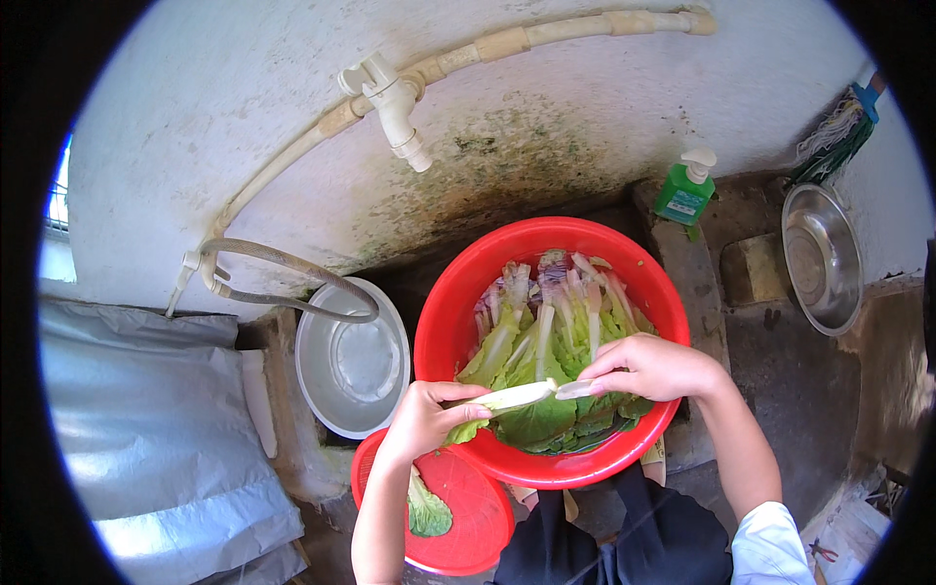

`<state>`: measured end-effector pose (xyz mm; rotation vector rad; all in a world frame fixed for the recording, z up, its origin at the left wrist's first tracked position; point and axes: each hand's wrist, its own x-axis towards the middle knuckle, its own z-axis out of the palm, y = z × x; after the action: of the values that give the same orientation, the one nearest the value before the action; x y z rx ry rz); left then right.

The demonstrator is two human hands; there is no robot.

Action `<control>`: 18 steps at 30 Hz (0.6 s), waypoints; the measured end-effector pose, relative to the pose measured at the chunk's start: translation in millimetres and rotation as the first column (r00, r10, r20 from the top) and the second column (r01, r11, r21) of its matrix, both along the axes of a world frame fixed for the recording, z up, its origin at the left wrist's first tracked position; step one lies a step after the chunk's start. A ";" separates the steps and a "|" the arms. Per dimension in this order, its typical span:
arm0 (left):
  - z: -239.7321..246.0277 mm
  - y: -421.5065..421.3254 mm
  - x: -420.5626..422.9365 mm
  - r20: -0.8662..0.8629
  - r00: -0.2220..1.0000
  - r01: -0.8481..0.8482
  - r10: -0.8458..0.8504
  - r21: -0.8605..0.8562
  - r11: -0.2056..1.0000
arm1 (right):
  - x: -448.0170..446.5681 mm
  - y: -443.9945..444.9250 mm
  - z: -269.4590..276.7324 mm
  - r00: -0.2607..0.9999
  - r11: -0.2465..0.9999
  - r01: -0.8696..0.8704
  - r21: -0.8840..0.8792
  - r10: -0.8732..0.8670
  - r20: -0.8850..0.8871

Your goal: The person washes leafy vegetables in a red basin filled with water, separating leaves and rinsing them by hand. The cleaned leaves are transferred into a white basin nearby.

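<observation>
My left hand (439,417) holds a leafy green (515,397) by its pale stalk, over the near left rim of a red plastic basin (552,477). My right hand (629,369) pinches a small whitish piece (575,389) between thumb and fingers, at the end of that stalk; whether the two are joined I cannot tell. Many leafy greens (541,344) lie in the basin, stalks towards the wall, with liquid around them. Below my left hand a single leaf (428,506) lies in a red plastic basket (475,504).
A pale basin (307,365) stands left, with a hose (292,262) over it. A white tap (395,110) juts from the wall pipe. To the right are a green pump bottle (685,194), a metal bowl (823,259) and a mop (841,135). Silver sheeting (161,439) covers the left.
</observation>
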<state>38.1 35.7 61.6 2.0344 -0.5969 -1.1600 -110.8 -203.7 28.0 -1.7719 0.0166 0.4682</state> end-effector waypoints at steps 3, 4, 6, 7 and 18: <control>2.6 -2.4 -0.4 -0.103 0.994 -0.020 0.017 -0.029 0.999 | 0.6 -7.0 16.6 0.999 0.997 -0.030 -0.067 0.031 0.012; 3.2 -3.2 -0.4 -0.110 0.993 -0.033 0.032 -0.011 0.999 | -0.2 -7.8 17.8 1.000 0.996 -0.019 -0.088 0.021 0.021; 4.3 -4.3 -0.2 -0.122 0.991 -0.058 0.061 0.027 0.998 | -1.9 -10.8 21.5 0.999 0.989 0.013 -0.149 -0.007 0.037; 2.8 -2.0 1.6 -0.133 0.989 -0.066 0.069 0.026 0.997 | -3.1 -13.1 23.8 0.999 0.982 0.033 -0.187 -0.025 0.044; -8.4 5.8 3.4 -0.206 0.964 -0.175 0.167 -0.019 0.984 | -1.9 -0.1 3.3 0.935 0.931 0.301 -0.204 -0.247 0.253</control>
<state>41.5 41.5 53.2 1.8657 -0.3320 -1.2246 -112.7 -203.8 31.3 -2.0142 0.1697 0.0609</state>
